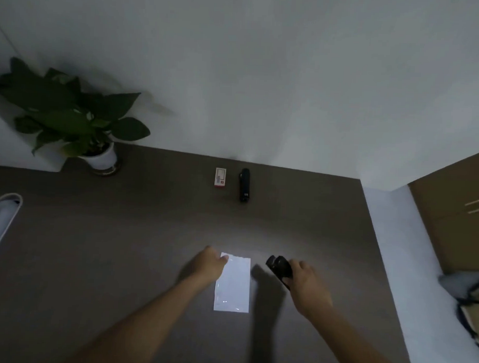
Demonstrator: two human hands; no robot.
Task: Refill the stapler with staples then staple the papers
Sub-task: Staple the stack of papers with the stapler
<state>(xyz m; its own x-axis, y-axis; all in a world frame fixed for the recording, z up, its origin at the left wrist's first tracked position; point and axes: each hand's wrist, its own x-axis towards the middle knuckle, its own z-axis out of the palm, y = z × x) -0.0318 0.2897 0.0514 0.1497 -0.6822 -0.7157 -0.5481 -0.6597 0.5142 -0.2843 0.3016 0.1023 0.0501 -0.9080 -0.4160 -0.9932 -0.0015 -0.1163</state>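
A small stack of white papers (233, 285) lies on the dark brown desk (122, 245) in front of me. My left hand (209, 263) rests on the papers' top left corner, thumb and fingers pinching the edge. My right hand (305, 282) holds a black stapler (279, 267) just right of the papers, its nose pointing toward their top right corner and lifted a little off the desk. Farther back lie a white and red staple box (220, 177) and a second black stapler (244, 184), side by side near the wall.
A potted green plant (72, 121) in a white pot stands at the back left. A white oblong object (0, 222) lies at the desk's left edge. The desk ends on the right, with a wooden cabinet (454, 213) and a bag (470, 306) beyond.
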